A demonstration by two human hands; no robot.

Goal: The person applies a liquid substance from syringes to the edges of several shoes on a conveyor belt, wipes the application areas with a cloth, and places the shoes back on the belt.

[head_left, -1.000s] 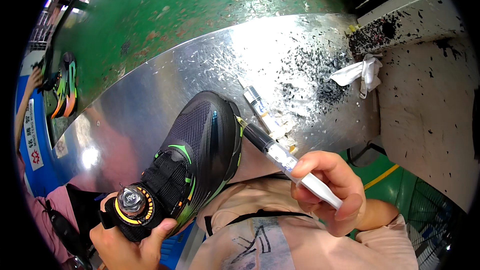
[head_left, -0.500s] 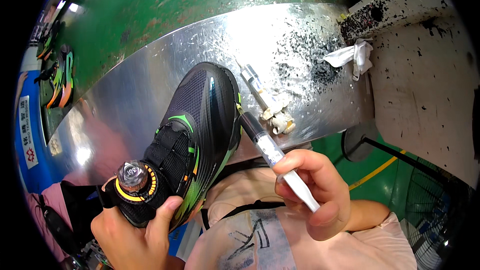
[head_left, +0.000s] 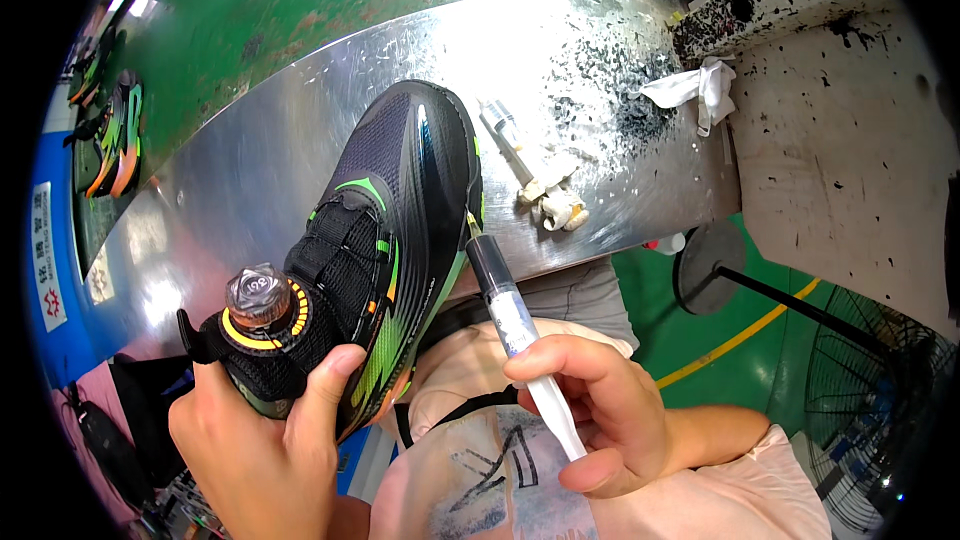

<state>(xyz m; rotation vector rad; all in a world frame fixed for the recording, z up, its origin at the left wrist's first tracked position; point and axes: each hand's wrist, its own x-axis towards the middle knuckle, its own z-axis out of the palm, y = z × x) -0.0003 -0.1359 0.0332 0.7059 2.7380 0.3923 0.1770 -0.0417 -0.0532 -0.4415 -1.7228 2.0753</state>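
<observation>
L hand (head_left: pixel 265 450) is gripping the shoe (head_left: pixel 405 205) by its heel collar over the tabletop (head_left: pixel 250 165); R hand (head_left: pixel 605 405) is curling round a syringe (head_left: pixel 508 315), thumb at plunger. Needle (head_left: pixel 473 226) is now sitting farther from toe, so work's prob. progressing heelward; contact's unclear.

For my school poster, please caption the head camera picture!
Left hand holds a black shoe; right hand, a syringe at its side.

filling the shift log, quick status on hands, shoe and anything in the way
Left hand gripping black shoe at collar. Right hand holding syringe, tip at shoe's side, contact unclear. Second syringe on metal bench, not between tip and shoe.
</observation>
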